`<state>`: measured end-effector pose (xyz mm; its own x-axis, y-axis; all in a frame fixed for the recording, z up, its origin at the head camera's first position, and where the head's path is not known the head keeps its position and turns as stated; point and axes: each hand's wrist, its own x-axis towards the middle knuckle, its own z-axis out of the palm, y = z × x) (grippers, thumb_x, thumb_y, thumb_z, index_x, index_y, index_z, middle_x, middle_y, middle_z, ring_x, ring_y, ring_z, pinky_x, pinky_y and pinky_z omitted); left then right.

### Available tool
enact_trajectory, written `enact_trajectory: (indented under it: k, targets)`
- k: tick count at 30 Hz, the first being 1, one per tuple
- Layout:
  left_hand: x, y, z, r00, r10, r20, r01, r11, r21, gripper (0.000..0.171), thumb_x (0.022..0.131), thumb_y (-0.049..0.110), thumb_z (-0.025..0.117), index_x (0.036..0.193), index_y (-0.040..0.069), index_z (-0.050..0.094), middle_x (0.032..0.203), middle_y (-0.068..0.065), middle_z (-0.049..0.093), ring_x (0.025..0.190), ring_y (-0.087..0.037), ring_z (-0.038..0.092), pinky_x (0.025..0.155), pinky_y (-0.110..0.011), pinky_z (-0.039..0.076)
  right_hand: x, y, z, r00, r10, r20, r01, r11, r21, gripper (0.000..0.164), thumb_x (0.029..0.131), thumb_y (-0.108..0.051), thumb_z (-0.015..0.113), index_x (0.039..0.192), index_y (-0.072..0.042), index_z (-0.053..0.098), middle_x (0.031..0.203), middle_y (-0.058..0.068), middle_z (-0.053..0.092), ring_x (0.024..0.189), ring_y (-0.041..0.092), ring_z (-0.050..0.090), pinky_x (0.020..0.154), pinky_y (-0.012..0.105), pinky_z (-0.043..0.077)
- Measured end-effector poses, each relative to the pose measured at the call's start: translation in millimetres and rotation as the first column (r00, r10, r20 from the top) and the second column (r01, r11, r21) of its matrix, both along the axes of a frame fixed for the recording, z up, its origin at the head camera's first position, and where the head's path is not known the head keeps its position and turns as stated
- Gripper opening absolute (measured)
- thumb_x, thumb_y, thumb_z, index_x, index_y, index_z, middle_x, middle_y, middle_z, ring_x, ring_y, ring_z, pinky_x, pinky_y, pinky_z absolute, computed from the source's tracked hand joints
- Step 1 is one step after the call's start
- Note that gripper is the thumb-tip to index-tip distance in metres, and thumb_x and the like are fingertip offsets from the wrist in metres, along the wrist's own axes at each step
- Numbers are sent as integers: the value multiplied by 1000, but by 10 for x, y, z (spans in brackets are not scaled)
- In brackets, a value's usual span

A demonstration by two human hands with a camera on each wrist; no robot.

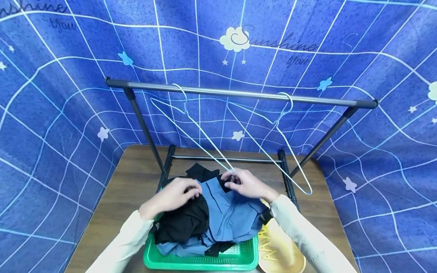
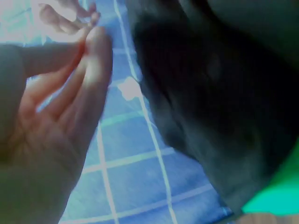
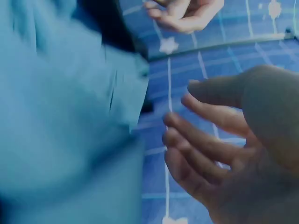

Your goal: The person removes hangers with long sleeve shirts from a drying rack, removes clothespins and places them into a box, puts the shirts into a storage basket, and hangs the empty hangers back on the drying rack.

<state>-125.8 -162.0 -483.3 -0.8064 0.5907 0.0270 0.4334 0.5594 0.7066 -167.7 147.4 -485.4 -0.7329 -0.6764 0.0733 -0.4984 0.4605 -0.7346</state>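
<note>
Both hands' fingers loosely spread, gripping nothing. Left hand (image 1: 175, 195) over black garment (image 1: 184, 223); right hand (image 1: 247, 185) over blue garment (image 1: 232, 216). Both heaped in green basket (image 1: 205, 261) just beneath.

Both wrist views blurred. Basket (image 1: 201, 261) floor hidden under clothes (image 1: 218, 212). Yellow item (image 1: 281, 254) cut by bottom edge.

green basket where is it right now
In the head view the green basket sits at the near edge of the wooden table, in front of the clothes rack, piled with black and blue clothes; a yellow slipper lies at its right.
</note>
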Motion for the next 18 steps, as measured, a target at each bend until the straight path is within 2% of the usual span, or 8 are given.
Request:
enact_trajectory:
  k: [2,3,6,9,12,14,15,18]
  targets:
    - [-157,-81,-71,994,87,-66,-90,995,-36,15,106,12,69,118,15,77,108,3,73,92,-13,69,82,-38,58,-162,38,-50,998,-53,31,51,998,39,31,104,-13,71,132,0,69,109,12,71,87,20,64,78,34,55]
    - [-241,-123,-113,989,113,-94,-120,990,-69,21,105,14,71,125,16,75,117,1,73,102,-18,70,89,-43,57,-247,49,-82,996,-71,59,68,996,60,35,105,-15,70,136,1,66,115,15,71,93,25,67,83,37,56]
    - [-480,-212,-215,990,127,-54,-135,975,-175,48,104,23,74,149,17,61,151,-10,59,133,-37,60,106,-61,49,-484,71,-218,980,-94,174,71,988,137,52,107,-23,67,150,3,54,137,25,64,119,40,66,101,50,54]
    - [-694,-245,-299,993,87,74,-65,964,-259,75,103,39,73,166,15,40,171,-21,33,154,-48,34,119,-69,33,-656,58,-363,936,-105,337,37,979,201,70,107,-32,67,162,2,40,160,29,46,145,46,49,116,56,45]
    - [-873,-224,-341,977,51,209,7,963,-269,93,100,51,73,170,12,28,174,-27,22,159,-49,22,124,-68,26,-776,28,-486,878,-108,466,-13,968,249,85,102,-42,72,168,-5,31,167,29,36,154,45,38,123,55,37]
    - [-974,-201,-361,956,35,292,41,966,-253,101,97,55,74,172,11,22,174,-29,20,160,-48,20,126,-66,23,-838,1,-544,848,-105,520,-47,961,271,93,99,-45,75,169,-8,27,168,29,35,155,44,36,125,55,34]
    - [-1020,-190,-374,942,34,333,51,969,-243,103,96,56,75,172,12,20,173,-29,20,160,-48,20,126,-65,22,-868,-14,-570,840,-98,534,-67,957,282,96,98,-46,77,170,-9,26,168,28,35,155,43,36,125,55,33]
    - [-1146,-166,-434,889,37,456,70,974,-215,106,95,52,78,173,14,16,173,-29,21,160,-47,21,128,-62,21,-939,-69,-625,834,-56,549,-136,944,302,97,97,-44,78,170,-8,26,164,26,43,153,38,42,124,50,36]
